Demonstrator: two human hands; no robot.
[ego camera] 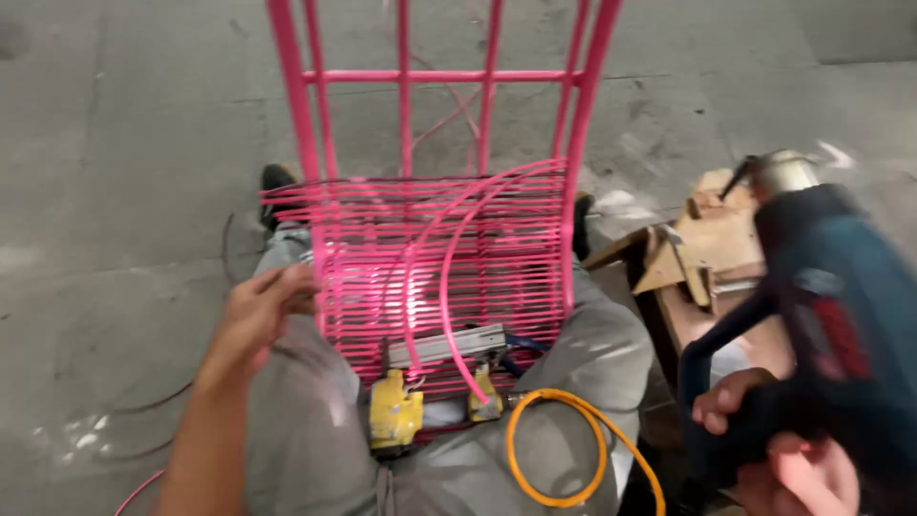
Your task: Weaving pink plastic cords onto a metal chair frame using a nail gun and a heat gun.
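A pink metal frame [439, 76] leans over the person's knees, its lower part wound with pink cord [449, 258]. The right hand [783, 454] is raised, fist clenched on the handle of a blue heat gun [831, 315]. The left hand [258, 311], fingers curled, grips the wound cord at the frame's left edge. A yellow stapler [396, 411] lies in the lap.

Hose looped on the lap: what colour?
Orange; the hose coils beside the yellow tool, clearest in the head view.
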